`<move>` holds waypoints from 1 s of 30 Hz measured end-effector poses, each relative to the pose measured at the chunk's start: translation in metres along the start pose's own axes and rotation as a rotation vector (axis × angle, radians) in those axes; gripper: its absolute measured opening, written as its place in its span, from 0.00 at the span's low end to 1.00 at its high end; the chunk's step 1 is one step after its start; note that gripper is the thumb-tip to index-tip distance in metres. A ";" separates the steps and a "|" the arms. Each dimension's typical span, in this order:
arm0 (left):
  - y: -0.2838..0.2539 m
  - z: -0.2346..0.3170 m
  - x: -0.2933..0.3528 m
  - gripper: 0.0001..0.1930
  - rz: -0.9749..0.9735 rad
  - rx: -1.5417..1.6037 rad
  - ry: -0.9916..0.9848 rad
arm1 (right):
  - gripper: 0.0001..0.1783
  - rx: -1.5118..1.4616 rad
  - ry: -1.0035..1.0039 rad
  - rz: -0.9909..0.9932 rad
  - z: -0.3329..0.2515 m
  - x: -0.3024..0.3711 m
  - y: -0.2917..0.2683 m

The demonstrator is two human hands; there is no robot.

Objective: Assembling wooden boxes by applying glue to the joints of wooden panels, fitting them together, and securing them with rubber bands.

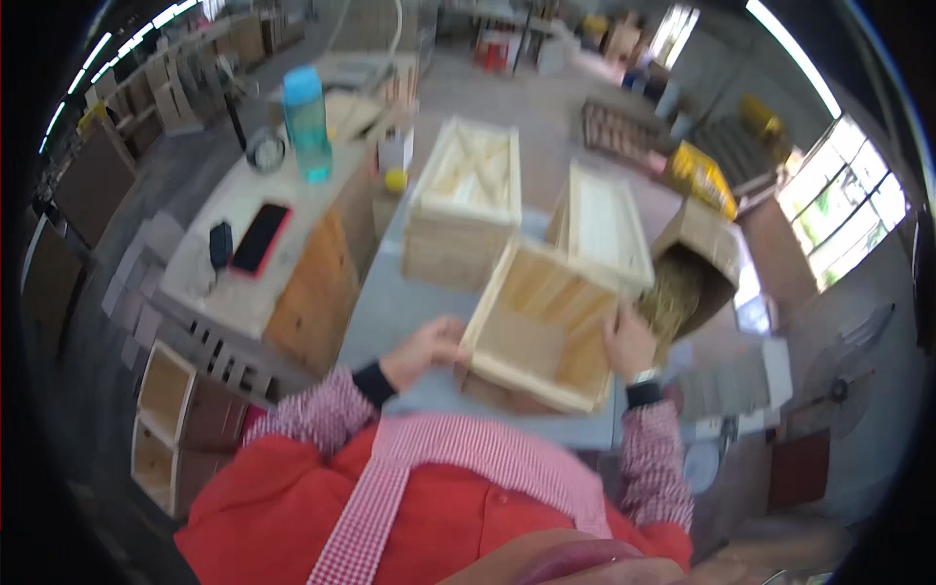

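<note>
An open wooden box (522,336) of pale wood stands tilted in front of me at the near edge of the grey-blue tabletop (375,327). Its inside faces up, and nothing shows in it. On its left wall my left hand (429,352) is closed, with the fingertips partly hidden at the box's side. My right hand (629,341) grips the right rim, its thumb and fingers on either side of the wall. Just beyond stand a stack of wooden boxes (458,244) with braced tops and a second pale wooden box (606,224), leaning.
A tipped cardboard carton (707,239) with straw-like filling (671,297) lies right of the boxes. On the left bench are a teal bottle (307,127), a phone with a red edge (261,240) and a small black object (221,244). Wooden compartments (161,419) stand low at the left.
</note>
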State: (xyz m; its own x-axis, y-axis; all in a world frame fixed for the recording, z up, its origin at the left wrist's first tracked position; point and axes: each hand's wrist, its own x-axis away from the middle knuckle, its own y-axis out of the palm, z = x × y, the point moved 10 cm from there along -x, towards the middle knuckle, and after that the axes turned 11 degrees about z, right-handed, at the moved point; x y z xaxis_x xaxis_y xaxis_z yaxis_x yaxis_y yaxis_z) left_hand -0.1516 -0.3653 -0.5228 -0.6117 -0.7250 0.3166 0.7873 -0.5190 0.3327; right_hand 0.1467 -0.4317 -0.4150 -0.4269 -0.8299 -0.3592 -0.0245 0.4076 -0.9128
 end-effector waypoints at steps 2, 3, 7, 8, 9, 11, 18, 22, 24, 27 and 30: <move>0.015 0.025 0.005 0.31 -0.115 -0.119 0.120 | 0.28 0.306 -0.185 0.163 -0.012 -0.001 -0.016; 0.015 0.037 0.006 0.33 -0.101 -0.114 0.205 | 0.25 0.274 -0.305 0.258 -0.041 0.005 -0.034; -0.008 0.055 -0.033 0.34 0.128 -0.186 0.083 | 0.25 -0.321 -0.524 0.156 -0.154 0.050 -0.055; -0.005 0.060 -0.047 0.35 0.173 -0.245 0.090 | 0.25 -0.330 -0.536 0.061 -0.171 0.062 -0.040; 0.001 0.061 -0.063 0.35 0.170 -0.246 0.087 | 0.25 -0.334 -0.551 -0.024 -0.184 0.072 -0.029; 0.012 0.066 -0.097 0.35 0.169 -0.309 0.179 | 0.25 -0.327 -0.554 -0.085 -0.191 0.083 -0.009; 0.028 0.066 -0.167 0.37 0.282 -0.702 0.613 | 0.28 -0.350 -0.673 -0.052 -0.199 0.100 -0.010; 0.037 0.086 -0.126 0.36 0.480 -0.978 0.668 | 0.29 -0.406 -0.667 -0.088 -0.198 0.104 -0.011; 0.060 0.109 -0.093 0.35 0.476 -1.230 0.758 | 0.28 -0.392 -0.701 -0.080 -0.197 0.108 -0.015; 0.069 0.108 -0.098 0.33 0.407 -1.461 0.725 | 0.27 -0.432 -0.757 -0.053 -0.201 0.106 -0.015; 0.076 0.112 -0.096 0.33 0.365 -1.548 0.739 | 0.25 -0.415 -0.755 -0.073 -0.205 0.101 -0.014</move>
State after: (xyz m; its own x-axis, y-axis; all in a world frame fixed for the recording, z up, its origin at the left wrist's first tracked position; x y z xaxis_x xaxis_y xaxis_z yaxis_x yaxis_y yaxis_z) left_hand -0.0412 -0.2846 -0.4283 -0.5887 -0.6993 -0.4054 0.4750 0.1065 -0.8735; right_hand -0.0815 -0.4430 -0.3981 0.3003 -0.8301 -0.4698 -0.4189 0.3277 -0.8468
